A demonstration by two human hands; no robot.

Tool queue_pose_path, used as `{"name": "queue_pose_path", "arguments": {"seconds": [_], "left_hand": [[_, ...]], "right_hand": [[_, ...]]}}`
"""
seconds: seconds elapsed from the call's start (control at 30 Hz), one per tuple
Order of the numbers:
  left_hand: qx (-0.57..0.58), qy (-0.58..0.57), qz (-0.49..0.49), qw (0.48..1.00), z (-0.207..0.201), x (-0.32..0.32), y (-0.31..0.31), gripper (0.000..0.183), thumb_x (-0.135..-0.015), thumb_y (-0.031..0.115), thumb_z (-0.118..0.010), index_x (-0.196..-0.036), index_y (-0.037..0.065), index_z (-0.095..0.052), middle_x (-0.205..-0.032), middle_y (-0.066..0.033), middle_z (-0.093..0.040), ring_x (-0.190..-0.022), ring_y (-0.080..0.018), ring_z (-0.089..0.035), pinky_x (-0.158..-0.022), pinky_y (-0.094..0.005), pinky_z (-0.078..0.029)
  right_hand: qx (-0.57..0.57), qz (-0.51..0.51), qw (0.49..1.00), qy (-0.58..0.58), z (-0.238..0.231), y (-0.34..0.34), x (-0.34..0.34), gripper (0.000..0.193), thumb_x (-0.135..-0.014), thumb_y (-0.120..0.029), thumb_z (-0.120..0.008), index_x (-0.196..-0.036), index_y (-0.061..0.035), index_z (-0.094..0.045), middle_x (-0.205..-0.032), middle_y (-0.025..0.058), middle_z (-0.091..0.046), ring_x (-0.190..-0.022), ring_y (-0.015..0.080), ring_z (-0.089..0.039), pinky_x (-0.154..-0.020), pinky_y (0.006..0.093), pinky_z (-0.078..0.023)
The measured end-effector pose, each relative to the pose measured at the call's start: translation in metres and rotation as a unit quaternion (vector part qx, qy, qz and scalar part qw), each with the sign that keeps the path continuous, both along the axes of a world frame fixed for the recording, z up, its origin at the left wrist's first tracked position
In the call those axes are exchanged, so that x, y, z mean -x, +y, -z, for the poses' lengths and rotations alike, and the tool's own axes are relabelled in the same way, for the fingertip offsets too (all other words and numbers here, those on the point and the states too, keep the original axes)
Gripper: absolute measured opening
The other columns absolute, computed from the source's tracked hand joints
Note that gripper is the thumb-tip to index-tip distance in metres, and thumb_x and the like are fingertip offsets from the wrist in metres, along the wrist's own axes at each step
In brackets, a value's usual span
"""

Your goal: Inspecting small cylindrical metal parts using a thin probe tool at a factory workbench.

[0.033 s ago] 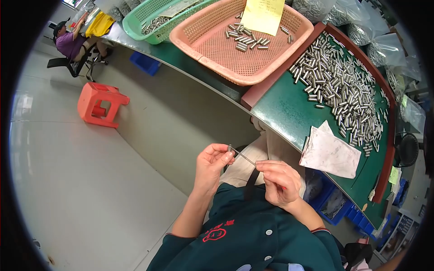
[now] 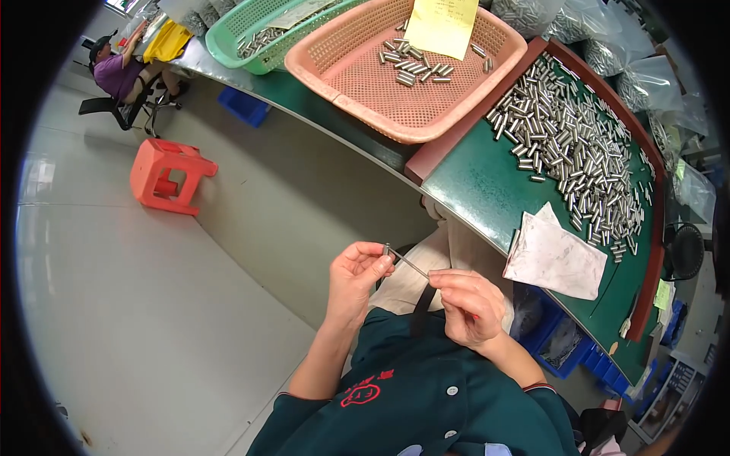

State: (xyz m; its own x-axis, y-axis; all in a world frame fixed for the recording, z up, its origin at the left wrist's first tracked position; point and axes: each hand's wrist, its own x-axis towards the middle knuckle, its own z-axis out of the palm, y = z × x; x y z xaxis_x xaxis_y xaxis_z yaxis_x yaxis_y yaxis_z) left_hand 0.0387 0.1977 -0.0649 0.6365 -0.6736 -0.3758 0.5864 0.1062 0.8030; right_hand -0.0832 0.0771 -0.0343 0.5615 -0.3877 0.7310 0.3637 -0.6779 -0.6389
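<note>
Grey metal rod [image 2: 411,264], which the right grip [image 2: 473,304] is pinching, is slanting up-left toward the cylinder [image 2: 386,249] the left grip [image 2: 353,283] is pinching.

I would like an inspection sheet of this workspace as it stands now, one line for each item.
Surface: shiny green worktop with reddish-brown raised edging.
Job's things: small silvery metal cylinder and thin grey metal rod, both held; whether they touch is unclear.
Clutter: large heap of short silvery metal cylinders; folded, stained whitish cloth; pink plastic mesh basket holding more cylinders and a yellow paper sheet.
Grippers: bare left hand pinches the cylinder; bare right hand pinches the rod.
Cables: nothing seen clearly.
Surroundings: red plastic stool on the floor; seated person in purple.
</note>
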Motion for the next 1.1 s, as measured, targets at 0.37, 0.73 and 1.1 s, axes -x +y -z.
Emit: {"name": "queue_pose_path", "arguments": {"seconds": [0.37, 0.73, 1.1], "left_hand": [[-0.038, -0.074, -0.032, 0.996, 0.0, 0.003, -0.003, 0.012, -0.075, -0.003, -0.06, -0.086, -0.002, -0.056, -0.077, -0.0071, -0.061, -0.066, -0.0114, -0.057, -0.064, -0.0234, -0.047], [-0.036, -0.039, -0.108, 0.993, 0.003, -0.013, 0.006, 0.012, -0.08, 0.002, -0.056, -0.091, -0.002, -0.056, -0.079, -0.0079, -0.06, -0.067, -0.0113, -0.056, -0.064, -0.0224, -0.046], [0.091, 0.18, 0.019, 0.979, 0.005, -0.012, 0.01, 0.016, -0.084, 0.008, -0.052, -0.097, -0.001, -0.054, -0.079, -0.0067, -0.057, -0.067, -0.0102, -0.054, -0.062, -0.0193, -0.047]], "right_hand": [[0.037, -0.015, 0.999, 0.018, 0.008, 0.005, 0.002, 0.023, -0.072, -0.009, -0.066, -0.089, -0.0002, -0.052, -0.081, 0.0151, -0.062, -0.069, 0.028, -0.063, -0.056, 0.0307, -0.052], [0.021, -0.047, 0.998, 0.021, 0.011, 0.007, 0.005, 0.025, -0.069, 0.007, -0.06, -0.093, 0.0019, -0.053, -0.09, 0.0159, -0.061, -0.081, 0.0286, -0.063, -0.062, 0.0293, -0.052], [-0.028, -0.023, 0.999, -0.004, 0.01, 0.003, 0.001, 0.024, -0.067, 0.01, -0.06, -0.089, 0.0029, -0.051, -0.082, 0.0185, -0.061, -0.074, 0.0298, -0.063, -0.058, 0.0302, -0.052]]}}
